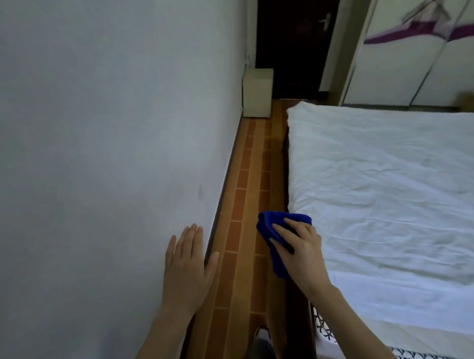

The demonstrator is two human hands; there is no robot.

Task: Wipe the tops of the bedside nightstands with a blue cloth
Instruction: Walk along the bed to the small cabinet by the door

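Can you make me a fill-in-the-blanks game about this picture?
1. The right hand holds a cloth whose colour is ____.
2. The left hand is open and holds ____.
3. The white sheet covers the ____.
4. The floor between the wall and the bed has the colour ____.

Missing words: blue; nothing; bed; brown

Cloth (276,241) deep blue. Wall (100,132) pale grey-white. Floor (243,207) orange-brown, brick-like tile pattern. Bedsheet (398,182) white; mattress edge (325,333) white with dark scale-like pattern. Nightstand (256,94) cream. Door (293,35) dark brown. Wardrobe (431,39) white with purple and grey windmill motif.
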